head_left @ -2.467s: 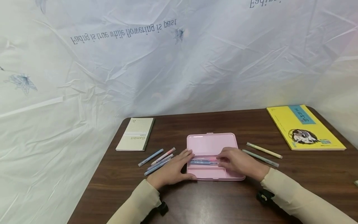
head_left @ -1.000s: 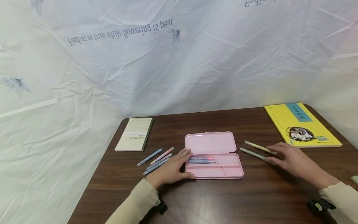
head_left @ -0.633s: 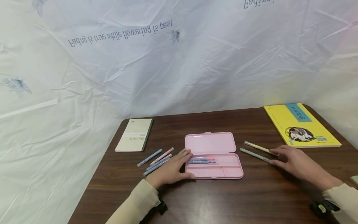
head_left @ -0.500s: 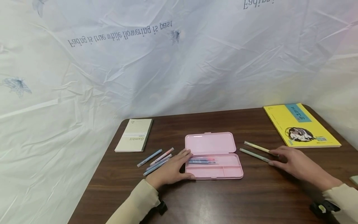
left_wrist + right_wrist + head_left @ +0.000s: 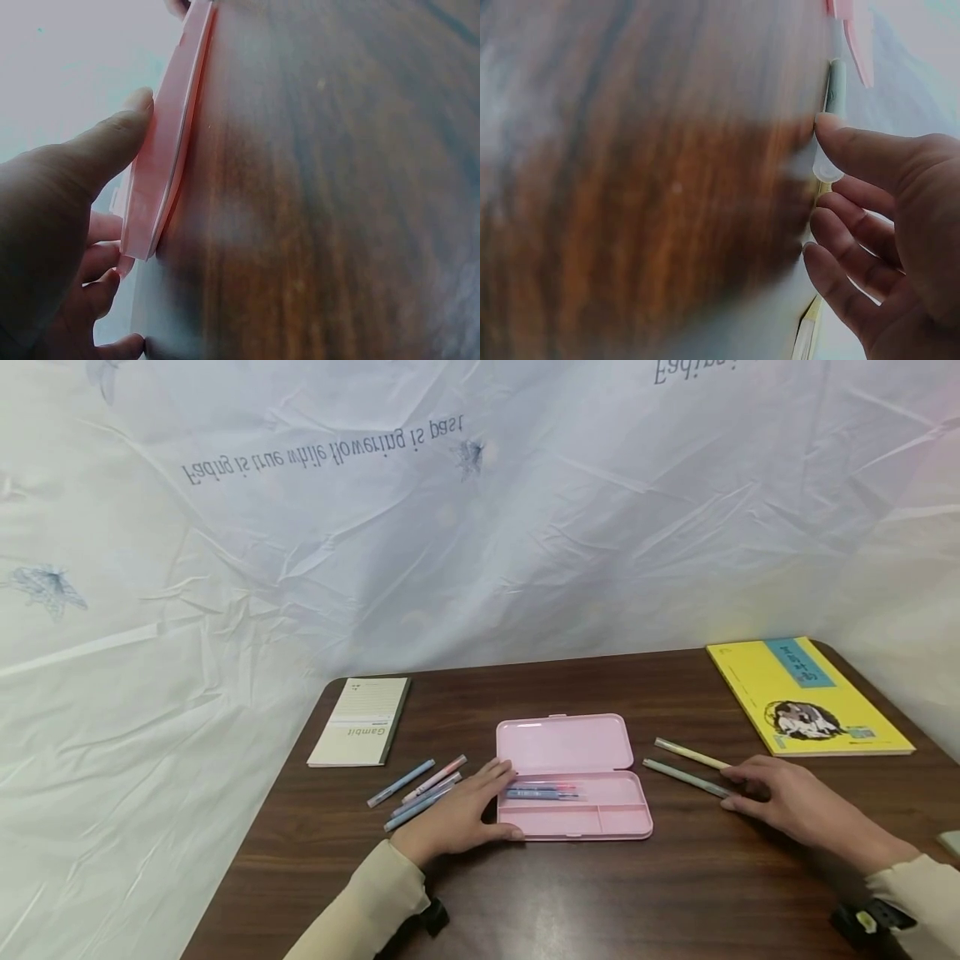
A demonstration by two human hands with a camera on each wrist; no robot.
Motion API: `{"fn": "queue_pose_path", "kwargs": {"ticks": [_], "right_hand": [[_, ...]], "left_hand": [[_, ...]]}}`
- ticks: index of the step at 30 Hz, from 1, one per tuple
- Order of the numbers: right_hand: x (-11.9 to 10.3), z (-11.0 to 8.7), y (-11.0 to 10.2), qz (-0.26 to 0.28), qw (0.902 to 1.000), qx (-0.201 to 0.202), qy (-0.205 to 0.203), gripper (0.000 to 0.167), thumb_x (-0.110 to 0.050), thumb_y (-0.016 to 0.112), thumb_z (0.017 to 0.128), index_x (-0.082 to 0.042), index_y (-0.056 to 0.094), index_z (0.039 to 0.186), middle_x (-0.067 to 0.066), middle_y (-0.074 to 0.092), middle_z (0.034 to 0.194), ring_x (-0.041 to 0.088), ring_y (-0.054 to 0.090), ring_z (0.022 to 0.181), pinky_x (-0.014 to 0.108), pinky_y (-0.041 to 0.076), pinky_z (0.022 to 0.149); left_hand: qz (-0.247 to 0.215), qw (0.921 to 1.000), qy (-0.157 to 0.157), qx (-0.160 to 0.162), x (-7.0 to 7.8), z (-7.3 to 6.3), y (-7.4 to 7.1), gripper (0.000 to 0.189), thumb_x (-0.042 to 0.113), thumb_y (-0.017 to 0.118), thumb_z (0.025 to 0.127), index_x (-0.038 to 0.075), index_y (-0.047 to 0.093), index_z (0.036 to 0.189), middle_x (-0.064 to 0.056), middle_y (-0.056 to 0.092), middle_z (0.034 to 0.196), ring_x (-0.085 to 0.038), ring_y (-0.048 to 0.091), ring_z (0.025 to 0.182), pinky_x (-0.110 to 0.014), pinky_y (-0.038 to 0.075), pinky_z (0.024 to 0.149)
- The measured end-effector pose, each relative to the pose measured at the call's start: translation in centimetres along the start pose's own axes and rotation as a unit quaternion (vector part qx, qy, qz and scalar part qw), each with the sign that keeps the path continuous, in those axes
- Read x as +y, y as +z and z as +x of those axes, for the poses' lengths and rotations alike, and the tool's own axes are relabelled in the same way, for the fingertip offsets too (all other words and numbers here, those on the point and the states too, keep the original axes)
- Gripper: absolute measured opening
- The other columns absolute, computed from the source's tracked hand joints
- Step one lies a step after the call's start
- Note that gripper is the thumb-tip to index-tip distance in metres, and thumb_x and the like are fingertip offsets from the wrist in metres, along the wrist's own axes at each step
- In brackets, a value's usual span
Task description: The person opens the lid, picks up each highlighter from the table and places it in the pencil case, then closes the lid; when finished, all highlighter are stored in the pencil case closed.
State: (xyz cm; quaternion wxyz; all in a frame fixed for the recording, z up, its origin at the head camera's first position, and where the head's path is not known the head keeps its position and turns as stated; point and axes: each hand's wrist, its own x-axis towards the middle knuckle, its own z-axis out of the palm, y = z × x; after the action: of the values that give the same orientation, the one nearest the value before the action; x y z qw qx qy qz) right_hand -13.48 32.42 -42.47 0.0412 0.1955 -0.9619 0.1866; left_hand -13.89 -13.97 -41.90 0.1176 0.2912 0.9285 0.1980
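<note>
An opened pink pencil case (image 5: 626,789) lies on the table, with several blue and pink pens (image 5: 540,793) in its back compartment. My left hand (image 5: 457,814) rests on the case's left end, fingers spread along the side; in the left wrist view the thumb touches the front wall of the case (image 5: 169,142). My right hand (image 5: 787,797) is at the near ends of a yellow pen (image 5: 690,753) and a green pen (image 5: 682,777). In the right wrist view the thumb touches the green pen (image 5: 836,94), and the other fingers bend near the yellow pen (image 5: 806,330).
Several blue and pink pens (image 5: 412,789) lie left of the case. A white notepad (image 5: 360,722) is at the back left and a yellow book (image 5: 806,697) at the back right. A pale green corner of something (image 5: 951,841) shows at the right edge.
My right hand has left the pens in the case and moved right to the yellow and green pens, where it shifts only slightly. My left hand has stayed on the case.
</note>
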Motion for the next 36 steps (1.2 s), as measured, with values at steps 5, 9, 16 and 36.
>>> {"fn": "queue_pose_path", "kwargs": {"ticks": [5, 9, 16, 36], "right_hand": [[0.04, -0.1, 0.06, 0.01, 0.9999, 0.011, -0.008, 0.04, -0.03, 0.083, 0.081, -0.004, 0.074, 0.112, -0.007, 0.064, 0.094, -0.004, 0.05, 0.074, 0.026, 0.046, 0.061], [-0.06, -0.11, 0.05, 0.015, 0.9998, 0.013, -0.007, 0.031, -0.029, 0.082, 0.082, -0.009, 0.075, 0.105, -0.01, 0.063, 0.09, -0.005, 0.05, 0.074, 0.025, 0.046, 0.06], [-0.1, 0.0, -0.03, 0.017, 0.9998, 0.005, 0.0, 0.02, -0.022, 0.08, 0.085, -0.01, 0.076, 0.1, -0.014, 0.062, 0.084, -0.006, 0.052, 0.072, 0.025, 0.047, 0.06], [0.29, 0.04, 0.09, 0.018, 0.9998, 0.01, -0.005, 0.012, -0.018, 0.079, 0.086, -0.012, 0.076, 0.096, -0.013, 0.065, 0.084, -0.004, 0.055, 0.073, 0.026, 0.047, 0.059]], "left_hand": [[0.004, 1.0, 0.001, 0.0, 0.0, 0.02, 0.01, 0.09, 0.063, 0.064, 0.088, 0.018, 0.03, 0.158, 0.003, 0.02, 0.166, -0.015, 0.012, 0.153, -0.045, 0.026, 0.119], [0.004, 1.0, 0.001, 0.0, -0.06, 0.06, 0.04, 0.09, 0.063, 0.064, 0.088, 0.017, 0.03, 0.158, 0.002, 0.02, 0.165, -0.016, 0.013, 0.153, -0.046, 0.026, 0.119], [0.003, 1.0, 0.001, -0.001, 0.02, 0.0, -0.02, 0.09, 0.062, 0.065, 0.088, 0.016, 0.031, 0.158, 0.001, 0.02, 0.165, -0.016, 0.013, 0.153, -0.045, 0.026, 0.119], [-0.002, 1.0, -0.002, 0.0, -0.01, 0.04, 0.05, 0.091, 0.064, 0.064, 0.087, 0.018, 0.031, 0.158, 0.003, 0.02, 0.165, -0.015, 0.013, 0.153, -0.045, 0.026, 0.119]]}}
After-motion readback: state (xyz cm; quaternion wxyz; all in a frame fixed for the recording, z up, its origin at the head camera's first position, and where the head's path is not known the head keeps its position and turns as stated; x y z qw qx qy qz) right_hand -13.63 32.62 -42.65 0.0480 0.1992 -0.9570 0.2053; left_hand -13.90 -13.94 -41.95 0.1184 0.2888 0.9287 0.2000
